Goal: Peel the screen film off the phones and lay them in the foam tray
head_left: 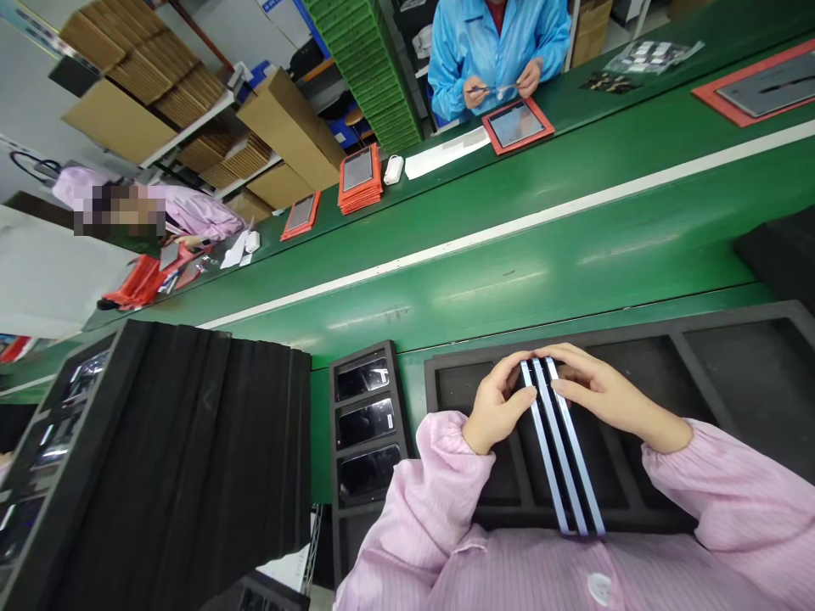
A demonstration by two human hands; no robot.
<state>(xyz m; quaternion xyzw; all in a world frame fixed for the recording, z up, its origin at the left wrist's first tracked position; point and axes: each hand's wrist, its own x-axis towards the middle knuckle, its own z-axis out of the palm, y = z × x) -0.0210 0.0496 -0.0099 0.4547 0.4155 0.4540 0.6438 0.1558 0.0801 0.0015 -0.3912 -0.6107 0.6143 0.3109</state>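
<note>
Three slim smartphones (560, 450) with pale blue metal edges stand on their long sides, side by side with narrow gaps, above a black foam tray (678, 318). My left hand (500, 400) grips them from the left, its thumb on the near part of the leftmost phone and fingers over the far end. From the other side, my right hand (602, 392) closes on the rightmost phone, thumb and fingers near the same far end. The phones' faces are mostly hidden. Left of my arm, a smaller foam tray (399, 373) holds dark-screened phones (366, 424) in its compartments.
A tall stack of black foam trays (216, 441) leans at the left. Beyond runs a green conveyor bench (407, 297). Across it, a co-worker in blue (500, 42) handles a small item near a red-framed panel (517, 126). Another person in pink (197, 208) works farther left.
</note>
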